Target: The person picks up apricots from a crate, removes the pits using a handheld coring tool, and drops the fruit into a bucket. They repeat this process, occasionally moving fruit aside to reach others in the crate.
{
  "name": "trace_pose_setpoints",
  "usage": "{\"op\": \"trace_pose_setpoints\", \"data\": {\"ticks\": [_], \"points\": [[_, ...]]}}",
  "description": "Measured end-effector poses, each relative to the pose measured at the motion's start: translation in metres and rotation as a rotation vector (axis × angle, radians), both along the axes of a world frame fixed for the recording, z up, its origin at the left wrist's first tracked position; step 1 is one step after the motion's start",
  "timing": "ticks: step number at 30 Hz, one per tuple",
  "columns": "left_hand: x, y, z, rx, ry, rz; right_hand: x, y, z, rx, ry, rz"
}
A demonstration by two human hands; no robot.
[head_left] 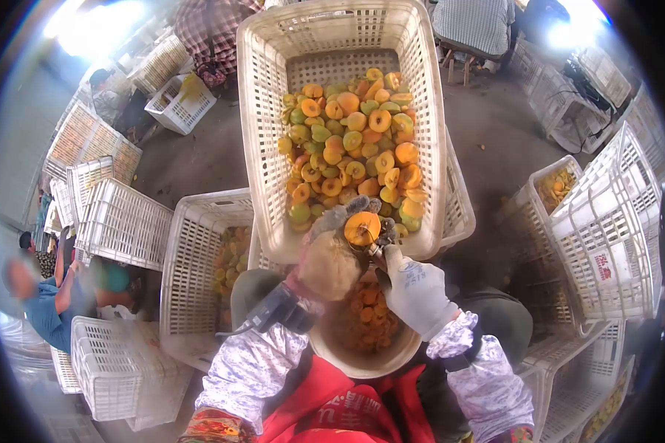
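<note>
My left hand, in a worn, stained glove, is closed around a halved yellow peach with its cut face up. My right hand, in a white glove, grips a small metal pitting tool whose tip is at the peach's lower edge; its exact shape is partly hidden by the fingers. Just beyond both hands stands a white plastic crate holding many peach halves, some cut side up. Below the hands, between my knees, sits a pale round tub with orange fruit pieces in it.
Another crate with fruit stands at my left, and one with fruit at my right. Stacked white crates line both sides. A person in a blue shirt is at far left; a stool stands at the back.
</note>
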State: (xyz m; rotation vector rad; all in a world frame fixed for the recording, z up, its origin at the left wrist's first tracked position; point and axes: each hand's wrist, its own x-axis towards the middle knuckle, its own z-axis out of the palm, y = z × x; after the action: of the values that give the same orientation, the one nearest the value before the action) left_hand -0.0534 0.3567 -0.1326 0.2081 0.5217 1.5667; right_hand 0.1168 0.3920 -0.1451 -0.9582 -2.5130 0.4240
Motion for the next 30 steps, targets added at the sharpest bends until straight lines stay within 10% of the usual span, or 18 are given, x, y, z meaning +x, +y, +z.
{"op": "trace_pose_setpoints", "data": {"ticks": [1,3,4,7,30], "points": [[-0.006,0.001,-0.012,-0.006,-0.005,0.002,-0.002,-0.001,-0.004,0.026,-0.011,0.013],[-0.022,0.003,-0.046,0.327,1.565,0.088,-0.005,-0.002,-0.003,0.055,-0.027,0.032],[-0.020,0.003,-0.042,0.325,1.560,0.089,-0.006,-0.003,0.003,0.021,-0.030,0.011],[-0.006,0.003,-0.029,0.182,0.017,0.010,-0.007,-0.001,0.004,0.007,-0.025,-0.012],[-0.012,0.004,-0.026,-0.058,-0.066,0.038,-0.018,-0.009,-0.016,-0.186,0.016,0.081]]}}
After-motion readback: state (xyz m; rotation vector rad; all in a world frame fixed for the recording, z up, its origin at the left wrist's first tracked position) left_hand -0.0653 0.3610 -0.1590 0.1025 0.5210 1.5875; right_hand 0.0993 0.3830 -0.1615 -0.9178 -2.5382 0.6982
